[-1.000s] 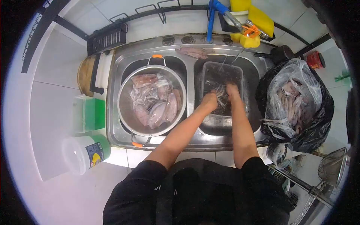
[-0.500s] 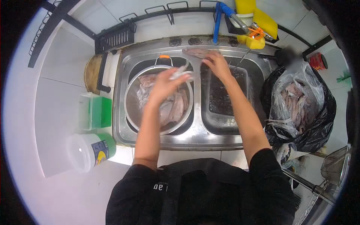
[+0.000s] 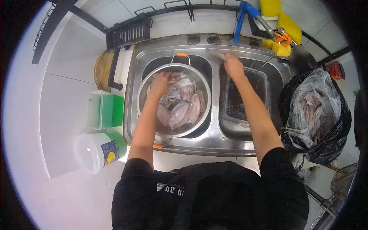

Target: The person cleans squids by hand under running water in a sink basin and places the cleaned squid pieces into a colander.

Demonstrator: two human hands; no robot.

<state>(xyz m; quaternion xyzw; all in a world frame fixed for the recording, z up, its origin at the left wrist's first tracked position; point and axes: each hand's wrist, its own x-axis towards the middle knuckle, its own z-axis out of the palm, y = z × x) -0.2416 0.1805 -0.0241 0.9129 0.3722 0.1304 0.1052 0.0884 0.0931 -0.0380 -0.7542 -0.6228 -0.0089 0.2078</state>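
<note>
A round metal pot (image 3: 143,111) with orange-covered handles sits in the left basin and holds several pinkish-white squid (image 3: 179,116). My left hand (image 3: 161,83) reaches into its upper left part, fingers curled down on a squid piece (image 3: 174,77); the fingertips are partly hidden. At the back of the divider, my right hand (image 3: 234,66) is closed on the end of another squid (image 3: 217,55), which lies across the sink's metal rim. Below that hand, a clear rectangular tub (image 3: 265,96) stands in the right basin.
A black bag with a clear liner (image 3: 325,90) holds more squid on the right. Blue tap (image 3: 238,27) and yellow sponges (image 3: 288,28) are at the back. A green container (image 3: 117,111) and a lidded bucket (image 3: 92,153) stand left of the sink (image 3: 191,143).
My left hand has gone from above the pot down into its upper left, taking a white squid piece there. My right hand stays by the squid on the rim. The view has shifted.
</note>
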